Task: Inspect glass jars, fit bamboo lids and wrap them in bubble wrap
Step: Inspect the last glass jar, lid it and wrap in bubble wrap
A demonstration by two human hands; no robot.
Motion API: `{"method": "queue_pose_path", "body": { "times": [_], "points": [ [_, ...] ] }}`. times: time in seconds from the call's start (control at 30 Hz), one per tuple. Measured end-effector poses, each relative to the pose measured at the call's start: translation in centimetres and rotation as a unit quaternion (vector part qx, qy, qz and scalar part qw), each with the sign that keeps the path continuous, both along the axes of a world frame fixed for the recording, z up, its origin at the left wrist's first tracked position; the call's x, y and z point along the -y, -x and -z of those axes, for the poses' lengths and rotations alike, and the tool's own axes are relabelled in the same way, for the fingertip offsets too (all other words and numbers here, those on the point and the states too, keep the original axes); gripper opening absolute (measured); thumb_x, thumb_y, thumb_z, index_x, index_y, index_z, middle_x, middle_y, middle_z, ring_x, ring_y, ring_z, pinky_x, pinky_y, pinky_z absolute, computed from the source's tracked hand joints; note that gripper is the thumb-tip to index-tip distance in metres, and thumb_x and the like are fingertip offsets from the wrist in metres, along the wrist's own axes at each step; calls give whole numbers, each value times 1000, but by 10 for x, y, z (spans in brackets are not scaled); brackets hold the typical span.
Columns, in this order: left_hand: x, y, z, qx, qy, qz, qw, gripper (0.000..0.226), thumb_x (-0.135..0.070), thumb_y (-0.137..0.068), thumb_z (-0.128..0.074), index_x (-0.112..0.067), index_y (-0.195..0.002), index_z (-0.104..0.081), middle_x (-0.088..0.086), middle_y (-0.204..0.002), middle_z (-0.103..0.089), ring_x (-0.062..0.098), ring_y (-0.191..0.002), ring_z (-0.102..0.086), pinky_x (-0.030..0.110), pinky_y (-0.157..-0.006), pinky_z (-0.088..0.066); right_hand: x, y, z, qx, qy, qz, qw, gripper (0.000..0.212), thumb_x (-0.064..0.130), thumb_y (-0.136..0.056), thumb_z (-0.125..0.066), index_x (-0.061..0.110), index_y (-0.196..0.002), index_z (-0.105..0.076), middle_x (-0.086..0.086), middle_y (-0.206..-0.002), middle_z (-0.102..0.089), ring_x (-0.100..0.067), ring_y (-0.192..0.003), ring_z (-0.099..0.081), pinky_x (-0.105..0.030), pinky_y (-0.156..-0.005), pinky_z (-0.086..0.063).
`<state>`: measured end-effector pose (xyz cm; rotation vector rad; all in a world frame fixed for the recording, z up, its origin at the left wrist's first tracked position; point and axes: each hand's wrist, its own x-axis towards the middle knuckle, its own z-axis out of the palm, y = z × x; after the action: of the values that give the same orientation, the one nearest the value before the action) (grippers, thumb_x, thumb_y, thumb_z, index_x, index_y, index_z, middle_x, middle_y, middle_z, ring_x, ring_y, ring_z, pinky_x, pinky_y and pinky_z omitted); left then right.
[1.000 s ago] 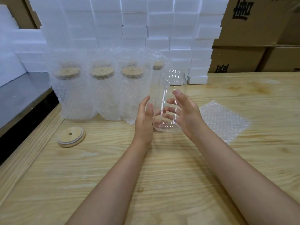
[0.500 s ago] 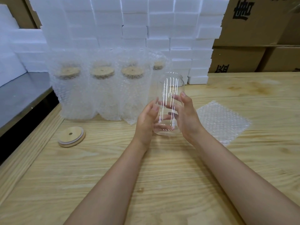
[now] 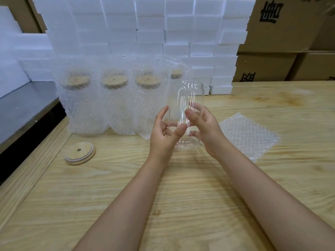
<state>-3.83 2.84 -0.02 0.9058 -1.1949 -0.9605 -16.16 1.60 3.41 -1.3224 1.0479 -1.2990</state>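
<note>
Above mid-table, upright between both hands: clear cylindrical glass jar [image 3: 185,98], mouth open, no lid. Cannot tell whether its base touches the pale wooden table [image 3: 181,196].

Left hand [image 3: 163,136]: fingers curled on the lower wall, thumb across the front. Right hand [image 3: 205,127]: fingers loosely spread, tips and thumb on the opposite wall.

Handling, judged: rigid, smooth, likely slippery, breakable. Best held round the lower body, off the rim.

Round bamboo lid [image 3: 79,154] lies flat, well left, near the table's edge. Flat bubble-wrap sheet [image 3: 250,136] lies just right of the hands. Row of bubble-wrapped lidded jars [image 3: 112,98] stands close behind; open room is toward the person.
</note>
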Motion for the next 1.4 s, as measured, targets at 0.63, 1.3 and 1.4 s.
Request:
{"method": "queue_pose_path", "body": {
  "times": [0.63, 1.3, 1.4],
  "points": [
    [-5, 1, 2, 158, 45, -13, 986, 95, -24, -65, -89, -42, -139, -32, -21, -131, -51, -5, -114, -50, 16, -88, -47, -8, 1, 17, 58, 51, -55, 996, 70, 89, -64, -26, 62, -127, -39, 17, -136, -54, -14, -124, -53, -40, -101, -39],
    [-2, 1, 6, 231, 85, -71, 967, 85, -17, -61, -90, -50, -116, -35, -18, -122, -56, -13, -103, -53, 2, -79, -39, -11, -2, 21, 99, 64, -3, 993, 44, 14, -104, -25, 29, -107, -66, 19, -107, -68, -7, -118, -56, -46, -105, -42],
    [-2, 1, 5, 239, 88, -67, 965, 89, -16, -56, -91, -54, -115, -36, -28, -118, -51, -6, -104, -55, 6, -83, -41, -10, -1, 21, 103, 69, 4, 992, 52, 28, -104, -22, 43, -94, -71, 19, -112, -67, -12, -124, -53, -51, -105, -41]
  ]
}}
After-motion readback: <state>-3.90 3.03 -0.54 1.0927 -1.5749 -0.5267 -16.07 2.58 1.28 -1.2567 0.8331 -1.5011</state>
